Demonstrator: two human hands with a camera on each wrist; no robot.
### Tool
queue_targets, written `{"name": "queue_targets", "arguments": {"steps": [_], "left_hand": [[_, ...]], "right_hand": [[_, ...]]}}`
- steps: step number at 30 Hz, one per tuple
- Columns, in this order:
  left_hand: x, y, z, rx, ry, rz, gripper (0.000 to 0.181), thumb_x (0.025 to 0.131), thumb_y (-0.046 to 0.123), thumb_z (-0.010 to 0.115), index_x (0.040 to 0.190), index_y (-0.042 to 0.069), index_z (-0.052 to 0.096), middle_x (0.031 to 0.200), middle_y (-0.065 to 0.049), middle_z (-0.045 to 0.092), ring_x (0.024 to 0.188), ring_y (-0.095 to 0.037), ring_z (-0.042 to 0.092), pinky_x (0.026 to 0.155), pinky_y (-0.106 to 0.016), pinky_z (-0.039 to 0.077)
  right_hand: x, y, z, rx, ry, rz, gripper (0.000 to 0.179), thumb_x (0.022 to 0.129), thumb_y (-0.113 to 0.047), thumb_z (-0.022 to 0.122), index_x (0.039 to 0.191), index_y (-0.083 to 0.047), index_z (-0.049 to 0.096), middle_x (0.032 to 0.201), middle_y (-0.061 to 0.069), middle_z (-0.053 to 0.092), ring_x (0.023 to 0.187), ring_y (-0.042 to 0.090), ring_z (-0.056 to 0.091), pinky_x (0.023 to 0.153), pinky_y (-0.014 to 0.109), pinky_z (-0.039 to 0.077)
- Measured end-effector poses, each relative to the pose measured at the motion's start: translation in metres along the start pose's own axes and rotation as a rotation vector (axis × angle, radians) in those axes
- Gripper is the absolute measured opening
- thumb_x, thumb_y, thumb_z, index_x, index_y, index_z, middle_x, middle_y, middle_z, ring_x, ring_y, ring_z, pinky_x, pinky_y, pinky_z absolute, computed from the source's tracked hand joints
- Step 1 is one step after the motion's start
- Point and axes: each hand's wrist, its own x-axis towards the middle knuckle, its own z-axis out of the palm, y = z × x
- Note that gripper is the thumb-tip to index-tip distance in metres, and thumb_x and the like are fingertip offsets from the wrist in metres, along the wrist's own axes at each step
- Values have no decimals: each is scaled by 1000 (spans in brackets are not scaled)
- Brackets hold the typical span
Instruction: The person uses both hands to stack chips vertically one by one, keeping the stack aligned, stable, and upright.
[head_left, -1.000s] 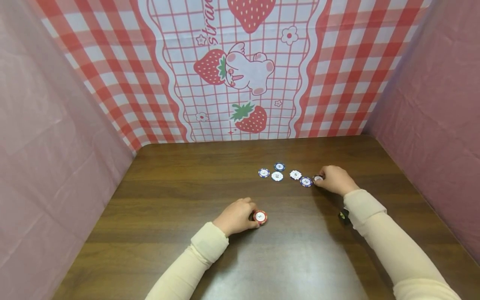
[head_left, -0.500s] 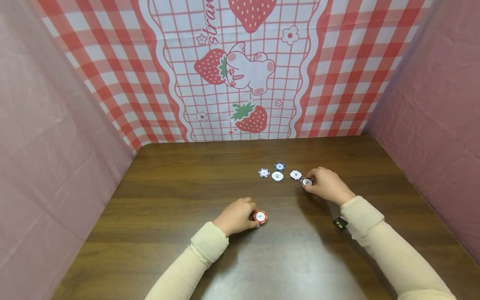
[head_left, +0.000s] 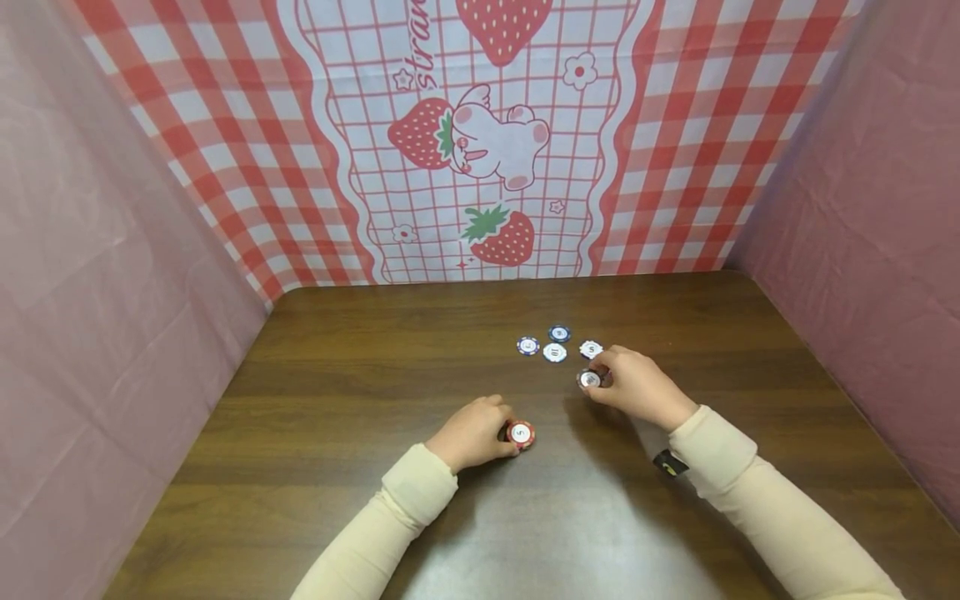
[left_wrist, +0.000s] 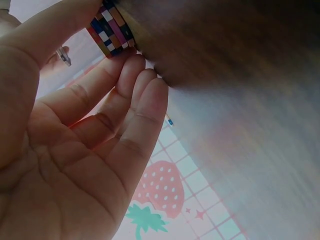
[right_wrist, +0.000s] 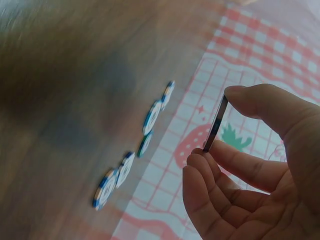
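Note:
Near the middle of the table my left hand (head_left: 474, 433) grips a short stack of poker chips (head_left: 521, 434) between thumb and fingertips. A red chip marked 5 tops the stack, and its edges (left_wrist: 112, 30) show mixed colours in the left wrist view. My right hand (head_left: 641, 383) pinches a single dark-edged poker chip (right_wrist: 217, 124) by its rim, raised above the table. Behind that hand lie a white chip (head_left: 590, 348) marked 5, a light chip (head_left: 555, 352) marked 10 and two blue-rimmed chips (head_left: 528, 345). Another blue chip (right_wrist: 105, 189) is hidden by the right hand in the head view.
The wooden table (head_left: 337, 358) ends at a red-and-white checked strawberry cloth (head_left: 502, 167) hanging at the back. Pink cloth walls (head_left: 885, 208) stand at both sides. A small black device (head_left: 670, 463) sits under the right cuff.
My right hand has carried the dark-edged chip from the right end of the loose chips leftward and nearer, over the blue chip. The left hand and its stack have stayed put.

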Motion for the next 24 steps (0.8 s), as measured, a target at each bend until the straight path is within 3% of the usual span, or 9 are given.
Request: {"name": "queue_targets", "arguments": {"steps": [24], "left_hand": [[0,1,0,10,11,6,28,75,35,81,90,14,70,89,1,62,84,-17,61,79,-31,50]], "right_hand": [[-3,-42,24,14,-59,-138,25,76,-24,81,91,-8,69,81,-1,61,71,8,54,63,23,45]]}}
